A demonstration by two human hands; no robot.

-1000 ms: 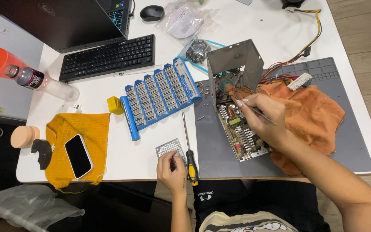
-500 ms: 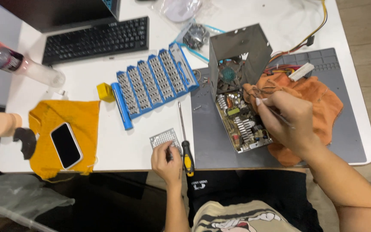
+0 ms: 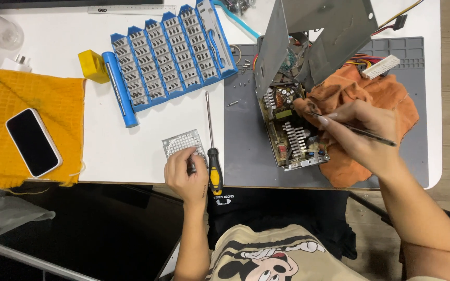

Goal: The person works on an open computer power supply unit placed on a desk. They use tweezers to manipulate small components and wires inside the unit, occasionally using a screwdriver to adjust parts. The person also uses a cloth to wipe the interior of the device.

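An open grey metal power supply case (image 3: 308, 47) with its circuit board (image 3: 292, 130) lies on a grey work mat (image 3: 246, 135). My right hand (image 3: 360, 135) hovers over the board and grips a thin dark tool (image 3: 360, 130) whose tip points at the components. An orange cloth (image 3: 371, 93) lies under that hand. My left hand (image 3: 186, 174) rests at the table's front edge with its fingers on a small metal grille (image 3: 180, 141). A long screwdriver (image 3: 212, 140) with a yellow and black handle lies right beside that hand.
A blue screwdriver-bit case (image 3: 167, 52) lies open behind the grille, with a yellow block (image 3: 93, 66) beside it. A phone (image 3: 32, 141) lies on a yellow cloth (image 3: 27, 99) at the left. Loose screws (image 3: 243, 67) and a white wire connector (image 3: 381, 66) sit on the mat.
The view has closed in on the table's front edge. My right hand has stayed over the board with the tool, and my left hand still rests on the grille.
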